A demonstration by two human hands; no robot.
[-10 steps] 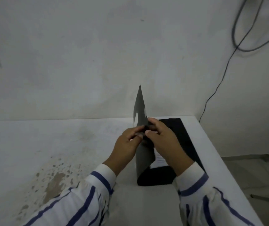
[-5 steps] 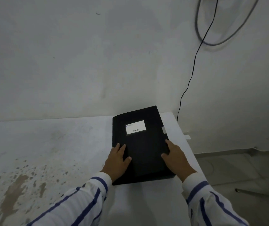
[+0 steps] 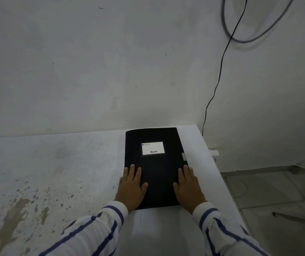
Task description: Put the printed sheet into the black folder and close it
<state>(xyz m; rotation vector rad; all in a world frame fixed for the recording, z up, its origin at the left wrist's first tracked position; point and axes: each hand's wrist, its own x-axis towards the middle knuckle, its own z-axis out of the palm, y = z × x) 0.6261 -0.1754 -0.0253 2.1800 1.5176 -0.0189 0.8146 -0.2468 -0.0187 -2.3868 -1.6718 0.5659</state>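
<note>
Matte black and rectangular, the black folder point(image 3: 157, 174) lies shut and flat on the white table point(image 3: 64, 163), its far short edge close to the wall point(image 3: 111, 71) and its right long edge near the table's right edge. 1 white label point(image 3: 153, 148) with small dark print sits on the upper half of the cover, and 1 small pale tab point(image 3: 184, 156) shows at the right edge. The printed sheet cannot be seen.

2 hands rest on the cover's near half. The left hand point(image 3: 131, 185) lies palm down with fingers straight and slightly spread, over the folder's left edge near its near-left corner. The right hand point(image 3: 188, 185) lies flat in the same way over the right edge, fingers close together and thumb angled inward. Neither hand pinches anything. Both sleeves point(image 3: 100, 228) are white with blue stripes.

The tabletop is smooth, with a patch of brownish chipped stains point(image 3: 18, 215) at its near left; that left side is bare. The wall is rough, grey-white plaster. 1 thin black cable point(image 3: 220, 71) hangs down it to the table's far right corner, and 1 thicker grey cable point(image 3: 244, 40) loops above. Right of the table, the tiled floor point(image 3: 277, 191) lies open.
</note>
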